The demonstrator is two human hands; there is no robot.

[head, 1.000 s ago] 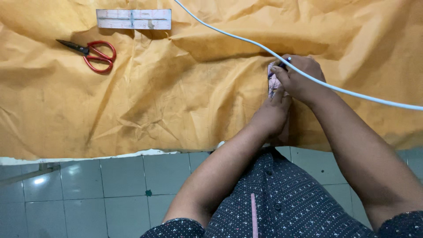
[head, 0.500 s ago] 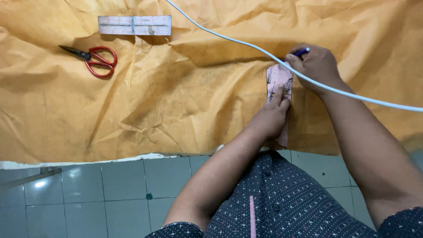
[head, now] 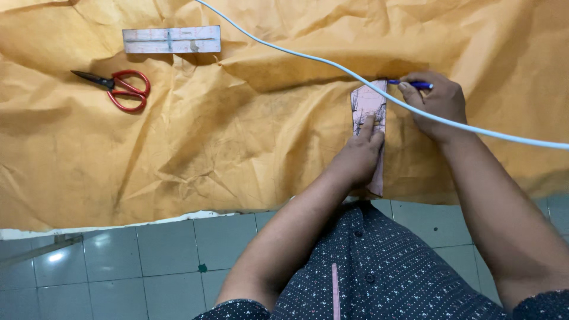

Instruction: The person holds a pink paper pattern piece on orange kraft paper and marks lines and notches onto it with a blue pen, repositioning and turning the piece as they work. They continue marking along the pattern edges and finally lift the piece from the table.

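— What is shown right of centre in the frame?

— A narrow pinkish card template [head: 368, 112] is seen laid flat on a wide sheet of crumpled yellow-brown paper [head: 237, 130]. It is pinned down by the left hand [head: 358, 157], whose fingers [head: 368, 125] are stretched out flat on the card and closed around nothing, apparently so that the strip is kept from sliding.

— And the other hand?

— A blue pen [head: 412, 85] is gripped in the closed fingers of the right hand [head: 435, 104], its tip set at the template's upper right corner, as if an edge were being traced.

— What else is pictured?

— A white cable [head: 296, 55] is draped across the paper and over the right hand. Red-handled scissors [head: 118, 89] and a pale rectangular ruler-like strip [head: 172, 40] are left well apart at the upper left.

— And the setting?

— The paper is spread over a floor of grey-green tiles [head: 118, 266], visible along the bottom of the frame.
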